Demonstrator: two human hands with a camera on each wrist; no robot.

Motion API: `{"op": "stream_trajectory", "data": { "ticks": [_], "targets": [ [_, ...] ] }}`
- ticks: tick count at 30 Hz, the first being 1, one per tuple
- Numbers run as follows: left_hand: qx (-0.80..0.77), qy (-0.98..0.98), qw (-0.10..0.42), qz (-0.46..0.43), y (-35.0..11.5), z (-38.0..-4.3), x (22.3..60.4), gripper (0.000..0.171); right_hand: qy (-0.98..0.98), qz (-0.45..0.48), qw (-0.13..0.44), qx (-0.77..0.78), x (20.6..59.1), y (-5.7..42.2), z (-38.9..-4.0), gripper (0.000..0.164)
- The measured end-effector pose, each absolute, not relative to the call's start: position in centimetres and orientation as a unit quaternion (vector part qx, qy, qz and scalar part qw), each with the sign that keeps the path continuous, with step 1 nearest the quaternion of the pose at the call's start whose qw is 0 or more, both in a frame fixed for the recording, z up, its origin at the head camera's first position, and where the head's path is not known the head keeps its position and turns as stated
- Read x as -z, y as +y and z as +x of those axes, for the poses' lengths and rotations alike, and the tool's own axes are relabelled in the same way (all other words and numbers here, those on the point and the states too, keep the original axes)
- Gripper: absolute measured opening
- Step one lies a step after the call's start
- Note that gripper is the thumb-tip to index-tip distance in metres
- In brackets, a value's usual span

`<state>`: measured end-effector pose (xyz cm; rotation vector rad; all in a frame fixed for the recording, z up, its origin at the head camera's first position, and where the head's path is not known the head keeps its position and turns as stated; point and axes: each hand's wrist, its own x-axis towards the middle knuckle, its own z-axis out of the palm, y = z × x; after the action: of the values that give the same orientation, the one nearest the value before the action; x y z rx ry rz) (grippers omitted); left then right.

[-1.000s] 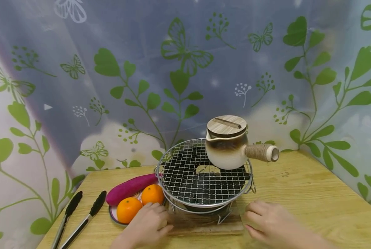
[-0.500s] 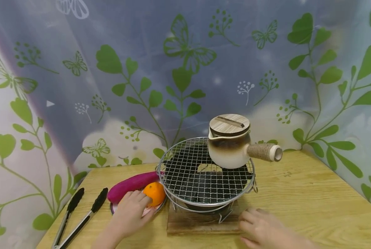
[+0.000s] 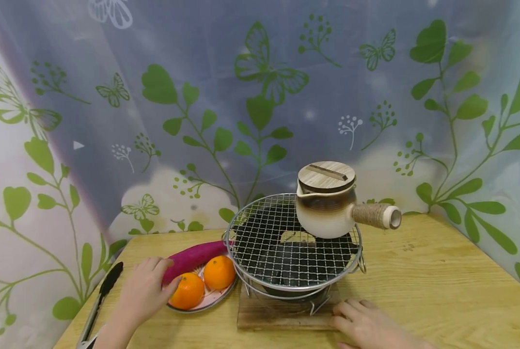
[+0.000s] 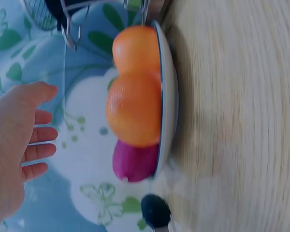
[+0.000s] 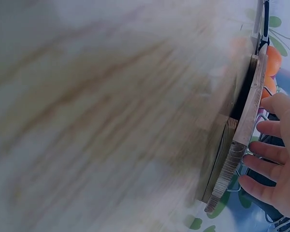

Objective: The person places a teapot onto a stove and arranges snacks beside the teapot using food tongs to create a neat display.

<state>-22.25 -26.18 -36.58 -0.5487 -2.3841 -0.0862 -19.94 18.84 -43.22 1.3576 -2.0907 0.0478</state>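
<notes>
My left hand (image 3: pixel 148 286) hovers at the left side of a plate (image 3: pixel 212 305), fingers loosely extended and holding nothing; in the left wrist view a gap shows between its fingertips and the fruit. On the plate lie two oranges (image 3: pixel 186 292) and a long magenta vegetable (image 3: pixel 194 258), its left end partly hidden by the hand. My right hand (image 3: pixel 366 321) is at the right front corner of a wooden board (image 3: pixel 281 317). Its fingers are spread beside the board's edge in the right wrist view, with nothing gripped.
A round grill with a wire mesh (image 3: pixel 281 261) stands on the board. On its right back side sits a side-handled clay pot (image 3: pixel 325 215) with a wooden lid (image 3: pixel 327 175). Black-tipped tongs (image 3: pixel 96 305) lie at the left, partly under the left forearm. A patterned curtain hangs behind.
My left hand has moved left, from the board's left edge across the oranges to the plate's left side. My right hand has stayed near the board's right corner. The head view has shifted slightly.
</notes>
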Motion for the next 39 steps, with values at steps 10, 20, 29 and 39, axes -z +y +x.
{"op": "stream_trajectory", "data": {
  "ticks": [10,20,29,39],
  "targets": [
    [0.035,-0.940,0.321,-0.107,-30.0,-22.2,36.8,0.036,-0.798,0.509,0.324,-0.003,43.7,18.7,-20.1,0.031],
    [0.066,-0.964,0.257,-0.008,-33.7,-21.9,38.1,0.056,-0.803,0.502,0.321,0.009,43.5,18.6,-20.0,0.031],
    [0.052,-0.981,0.183,0.046,-36.0,-22.2,38.8,0.073,-0.812,0.503,0.295,-0.013,43.5,18.7,-20.0,0.043],
    [0.088,-0.986,0.086,0.110,-37.4,-22.7,39.3,0.107,-0.829,0.486,0.277,-0.015,43.6,18.8,-19.8,0.042]
  ]
}}
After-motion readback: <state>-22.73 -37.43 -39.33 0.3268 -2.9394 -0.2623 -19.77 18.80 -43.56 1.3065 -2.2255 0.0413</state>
